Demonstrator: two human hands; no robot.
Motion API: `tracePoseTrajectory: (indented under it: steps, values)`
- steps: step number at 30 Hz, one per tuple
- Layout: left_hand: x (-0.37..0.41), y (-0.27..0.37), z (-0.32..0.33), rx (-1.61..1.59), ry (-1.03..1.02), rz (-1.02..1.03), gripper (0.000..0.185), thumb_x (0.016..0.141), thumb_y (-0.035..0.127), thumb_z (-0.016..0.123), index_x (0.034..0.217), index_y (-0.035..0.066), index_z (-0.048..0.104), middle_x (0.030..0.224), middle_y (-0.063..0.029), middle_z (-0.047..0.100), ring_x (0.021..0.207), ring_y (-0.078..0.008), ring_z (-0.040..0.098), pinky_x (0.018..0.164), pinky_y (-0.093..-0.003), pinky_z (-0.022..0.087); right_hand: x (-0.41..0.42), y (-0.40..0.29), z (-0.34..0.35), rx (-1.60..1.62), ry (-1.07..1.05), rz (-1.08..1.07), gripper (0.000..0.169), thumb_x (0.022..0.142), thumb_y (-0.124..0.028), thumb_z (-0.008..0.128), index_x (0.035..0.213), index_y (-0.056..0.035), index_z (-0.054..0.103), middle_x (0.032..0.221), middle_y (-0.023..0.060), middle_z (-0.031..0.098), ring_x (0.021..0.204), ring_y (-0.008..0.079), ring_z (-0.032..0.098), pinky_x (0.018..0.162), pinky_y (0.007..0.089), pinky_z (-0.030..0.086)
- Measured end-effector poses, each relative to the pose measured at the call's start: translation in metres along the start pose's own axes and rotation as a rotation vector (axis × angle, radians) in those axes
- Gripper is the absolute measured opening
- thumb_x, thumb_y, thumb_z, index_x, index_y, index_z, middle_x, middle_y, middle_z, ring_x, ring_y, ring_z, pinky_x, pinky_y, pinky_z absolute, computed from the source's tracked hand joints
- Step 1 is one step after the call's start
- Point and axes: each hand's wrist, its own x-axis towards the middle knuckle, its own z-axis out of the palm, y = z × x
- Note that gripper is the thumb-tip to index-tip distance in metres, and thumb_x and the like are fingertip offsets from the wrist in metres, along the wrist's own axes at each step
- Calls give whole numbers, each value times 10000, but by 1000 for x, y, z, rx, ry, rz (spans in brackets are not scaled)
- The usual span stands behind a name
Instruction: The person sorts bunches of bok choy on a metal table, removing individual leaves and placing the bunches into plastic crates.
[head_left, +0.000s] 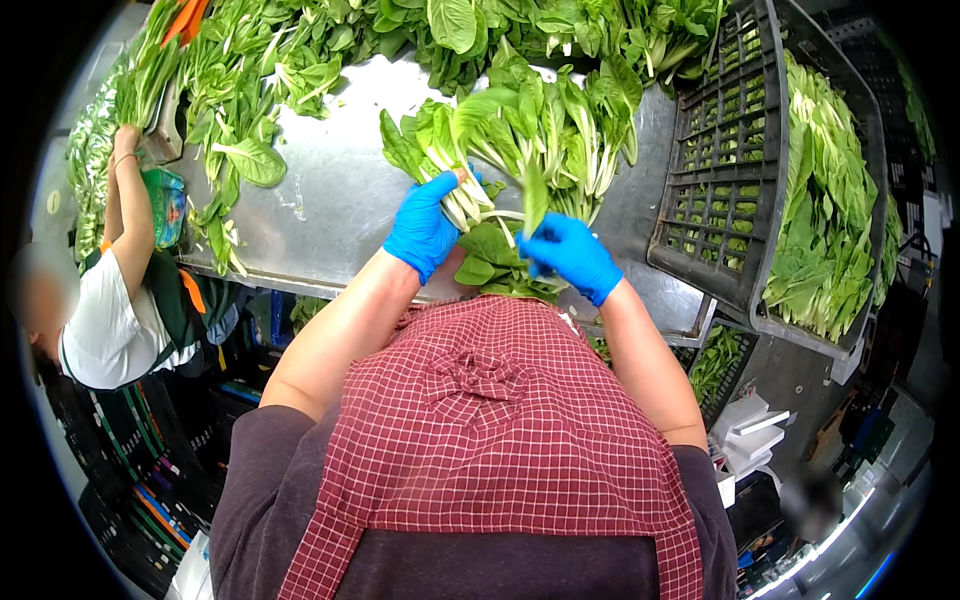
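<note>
My left hand (426, 229), in a blue glove, grips a small bunch of leafy greens (463, 196) by its pale stalks, thumb across the top. Opposite it, my gloved right hand (571, 255) is slightly blurred and pinches a single green leaf (534, 196) that stands upright from the fingers. Just beyond both hands, a larger pile of greens (559, 131) lies on the metal table (337, 180), white stalk ends towards me. Loose leaves (491, 259) rest between my hands at the table's near edge, against my checked apron (495, 450).
A black plastic crate (720, 180) full of greens (821, 210) is tilted at the right. More greens (450, 26) line the table's far side. At the left, a co-worker (124, 300) reaches towards greens beside a green package (166, 206). White foam boxes (750, 435) stand low at the right.
</note>
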Motion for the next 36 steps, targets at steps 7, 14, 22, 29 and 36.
tracePoseTrajectory:
  steps: [7,14,22,29,36]
  values:
    - [-15,-5,29,146,-4,62,259,865,102,652,1112,33,612,966,-80,667,852,-191,649,743,-308,521,14,-13,24,75,251,-168,305,854,-232,693,1078,-26,664,893,115,699,753,166,647,684,294,519]
    - [-14,-8,26,109,-69,118,307,909,104,617,1199,21,556,1099,-90,634,992,-197,615,850,-337,505,24,-14,33,265,422,-266,165,837,-103,711,977,-25,671,863,66,686,719,109,623,637,256,511]
    - [-11,-13,18,169,-32,48,218,879,108,654,1061,-10,637,977,-70,662,882,-156,622,791,-290,484,21,-13,45,12,544,-376,166,804,-134,752,886,-32,651,785,34,639,697,107,584,664,263,501]
    - [-12,-11,12,248,-13,31,243,857,60,651,1091,-1,627,1005,-85,661,884,-178,640,770,-298,506,29,-13,40,405,325,-155,205,822,-152,735,938,-19,632,794,47,639,695,105,580,630,256,490]
    - [-14,-9,22,172,15,119,221,835,66,659,1042,-5,632,932,-89,659,806,-183,638,690,-312,512,21,-19,47,637,317,-122,159,869,-155,679,945,-22,637,786,60,646,660,131,611,595,256,491]
